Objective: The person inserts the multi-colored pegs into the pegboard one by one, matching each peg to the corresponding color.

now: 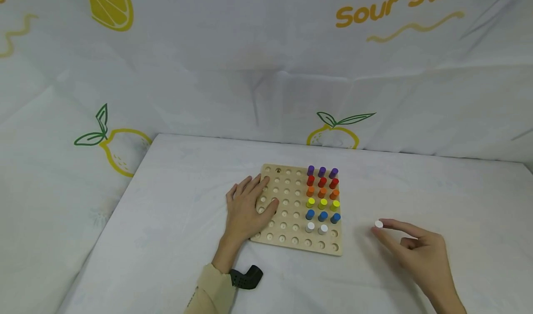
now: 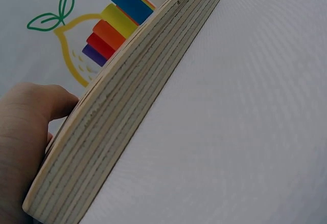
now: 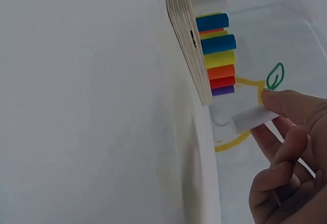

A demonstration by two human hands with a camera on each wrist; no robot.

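A wooden pegboard (image 1: 287, 244) with rows of round holes lies on the white-covered table. My left hand (image 1: 245, 212) rests spread over its left edge, fingers and thumb on the top face. To the right of the board, my right hand (image 1: 424, 254) pinches a white peg (image 3: 253, 119) between thumb and index finger, held above the cloth. Three columns of pegs stand in the right part of the board: purple pegs (image 1: 322, 172) at the far end, then red, orange, yellow and blue pegs (image 1: 322, 216). Nearest me are two white pegs (image 1: 310, 227), with a bare hole to their right.
The pegboard's left columns and nearest row show bare holes. A black strap device (image 1: 247, 278) sits at the left wrist. Behind the table hangs a white cloth (image 1: 250, 106) printed with lemons and lettering.
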